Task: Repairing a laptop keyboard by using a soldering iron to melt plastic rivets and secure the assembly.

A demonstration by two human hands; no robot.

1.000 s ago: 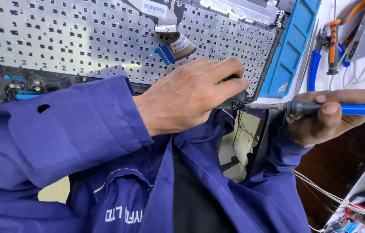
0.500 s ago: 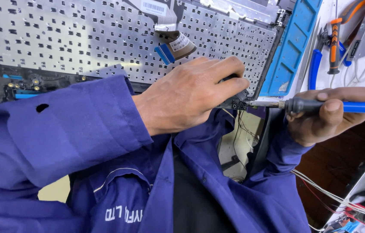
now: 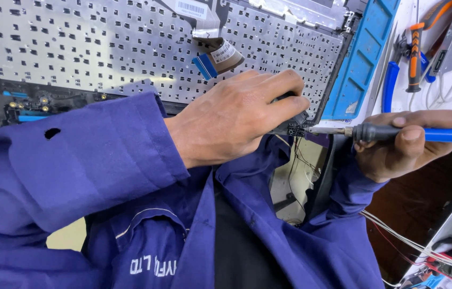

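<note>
An opened laptop case lies underside up, showing the perforated metal back of its keyboard (image 3: 103, 48) and a flat ribbon cable with a blue tip (image 3: 216, 58). My left hand (image 3: 236, 115) grips the near right corner of the case, fingers curled over a small black connector (image 3: 294, 128). My right hand (image 3: 405, 142) holds a soldering iron with a black grip and blue handle (image 3: 397, 132), lying level, its metal tip touching that connector from the right.
A blue mat (image 3: 362, 59) lies under the case's right edge. Blue-handled pliers and an orange-handled tool (image 3: 412, 48) lie at the far right by a grey drive. Thin wires (image 3: 300, 160) hang below the corner. More wires and boards sit at bottom right.
The iron's tip has edged left onto the connector at the case's corner. My left hand keeps its grip in the same place.
</note>
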